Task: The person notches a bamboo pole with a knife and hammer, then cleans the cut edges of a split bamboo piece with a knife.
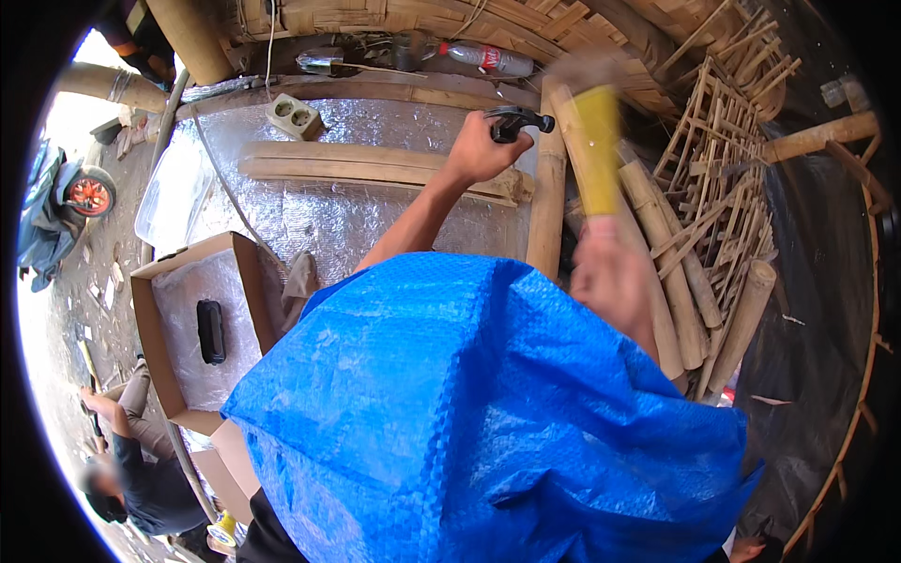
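My left hand [486, 150] is closed around a black tool [518, 122] with a rounded knob at its right end; its exact kind is unclear. Beneath that hand lie split bamboo lengths [347, 167], side by side on a silvery foil sheet [366, 225]. To the right, my right hand [612, 272] is smeared by motion but wrapped around the lower end of a yellow-handled tool [598, 141]. That tool points away from me, and its far end blurs into a brownish shape. A blue tarp [404, 375] covers the near middle and hides part of both arms.
Bamboo poles [690, 300] and a heap of thin sticks [723, 169] lie at the right. A power socket block [295, 116] and plastic bottle [488, 59] are at the back. An open cardboard box [145, 319] holds a black object. Another person [155, 479] is at lower left.
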{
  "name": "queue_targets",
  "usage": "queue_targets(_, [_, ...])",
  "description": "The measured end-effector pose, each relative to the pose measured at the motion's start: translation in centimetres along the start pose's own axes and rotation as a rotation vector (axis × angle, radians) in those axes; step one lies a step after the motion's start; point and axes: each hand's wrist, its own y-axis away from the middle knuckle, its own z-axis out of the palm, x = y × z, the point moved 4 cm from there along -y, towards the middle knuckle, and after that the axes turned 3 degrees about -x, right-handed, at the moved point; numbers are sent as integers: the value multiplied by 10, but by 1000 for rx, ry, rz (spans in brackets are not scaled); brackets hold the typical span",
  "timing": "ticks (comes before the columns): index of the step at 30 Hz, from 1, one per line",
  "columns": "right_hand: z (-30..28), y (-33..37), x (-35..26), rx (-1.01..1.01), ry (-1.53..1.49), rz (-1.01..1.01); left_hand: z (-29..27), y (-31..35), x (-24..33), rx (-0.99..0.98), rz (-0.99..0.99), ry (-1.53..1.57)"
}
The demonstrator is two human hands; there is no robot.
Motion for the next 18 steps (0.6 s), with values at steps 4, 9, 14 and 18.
queue_targets(4, [3,3,2,-255,-52,285,-25,11,-11,74,34,-126])
queue_targets(9, [-11,11,-37,20,-561,-60,-13,10,-9,45,-38,-60])
queue_targets(14, [2,7,15,-247,30,427,-15,8,-2,50,-11,-23])
queue_targets(18, [-6,15,-16,-112,-253,89,-13,17,-4,47,-19,-72])
